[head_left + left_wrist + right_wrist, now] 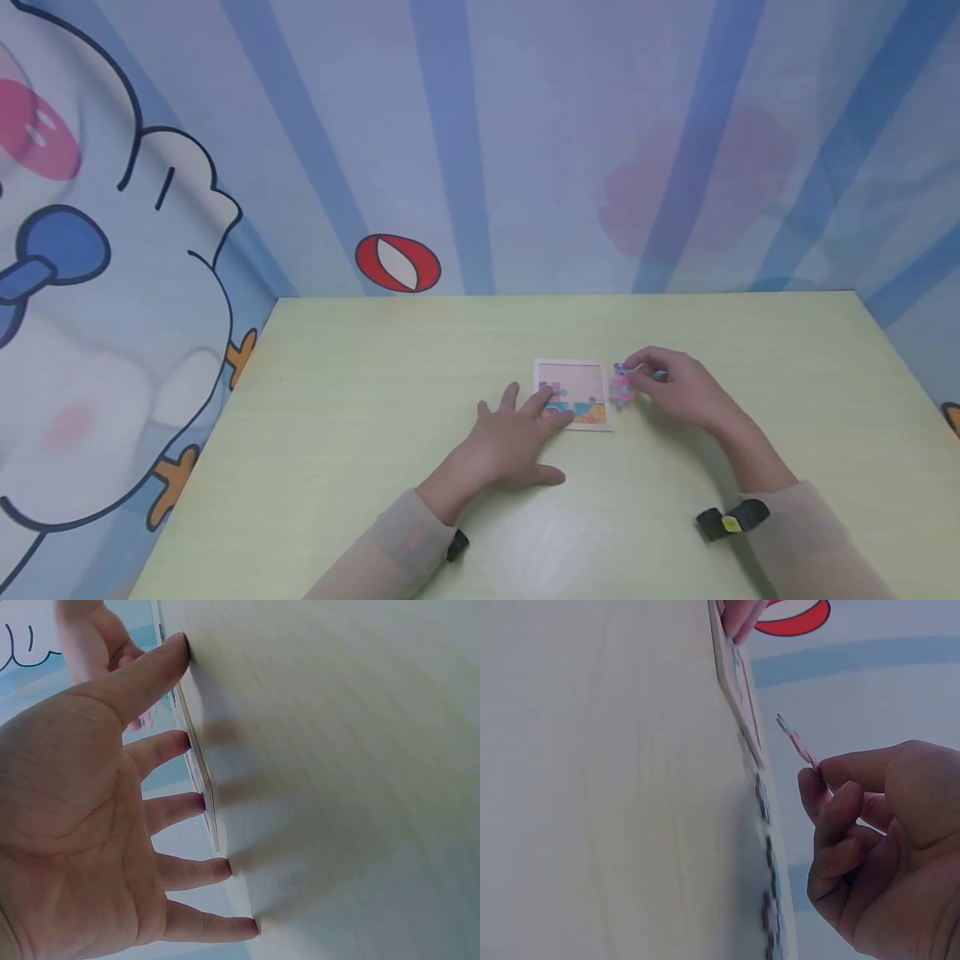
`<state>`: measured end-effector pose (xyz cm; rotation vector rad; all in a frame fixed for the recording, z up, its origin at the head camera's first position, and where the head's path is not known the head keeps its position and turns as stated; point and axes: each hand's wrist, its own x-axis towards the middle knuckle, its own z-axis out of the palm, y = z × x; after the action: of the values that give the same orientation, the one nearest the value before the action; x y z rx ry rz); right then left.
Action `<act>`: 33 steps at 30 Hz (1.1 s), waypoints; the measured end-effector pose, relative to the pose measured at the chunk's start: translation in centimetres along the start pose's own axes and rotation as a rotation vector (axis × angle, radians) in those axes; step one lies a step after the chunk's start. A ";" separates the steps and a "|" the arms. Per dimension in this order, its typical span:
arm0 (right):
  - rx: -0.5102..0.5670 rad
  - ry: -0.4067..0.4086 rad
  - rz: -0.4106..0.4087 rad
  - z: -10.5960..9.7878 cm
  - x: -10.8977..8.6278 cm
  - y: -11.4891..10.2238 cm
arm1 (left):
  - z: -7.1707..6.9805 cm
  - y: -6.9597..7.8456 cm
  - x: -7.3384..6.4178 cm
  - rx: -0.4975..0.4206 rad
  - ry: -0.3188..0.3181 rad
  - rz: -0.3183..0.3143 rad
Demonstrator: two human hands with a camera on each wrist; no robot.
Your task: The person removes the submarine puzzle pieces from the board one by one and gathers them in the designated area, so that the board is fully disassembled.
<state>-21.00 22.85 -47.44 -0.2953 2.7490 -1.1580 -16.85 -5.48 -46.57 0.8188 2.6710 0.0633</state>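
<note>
A small square jigsaw puzzle tray [587,363] with a pale border lies on the table, and joined pieces [588,412] fill its lower part. My left hand [510,446] is spread over the tray's left side. In the left wrist view two of its straight fingertips touch the tray [196,761], while the outer fingertips rest on the table. Just right of the tray, my right hand [678,387] pinches a pink and blue jigsaw piece [799,741] between thumb and forefinger, raised off the table. Its other fingers curl inward.
Several loose jigsaw pieces [771,900] lie on the table below the right hand, seen edge-on in the right wrist view. The pale table [375,375] ends at a blue striped backdrop [517,167] with cartoon prints.
</note>
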 end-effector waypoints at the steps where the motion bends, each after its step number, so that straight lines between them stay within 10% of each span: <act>1: -0.004 0.000 0.004 -0.2 -0.2 0.3 | 0.0 0.0 0.0 -0.001 0.001 0.001; 33: -0.112 -0.028 0.085 -2.4 -2.3 2.8 | 0.2 -0.2 -0.1 0.004 0.016 0.009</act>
<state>-19.63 26.94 -47.63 -0.2036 2.7775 -0.9743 -16.78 -5.69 -46.79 0.8356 2.6837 0.0666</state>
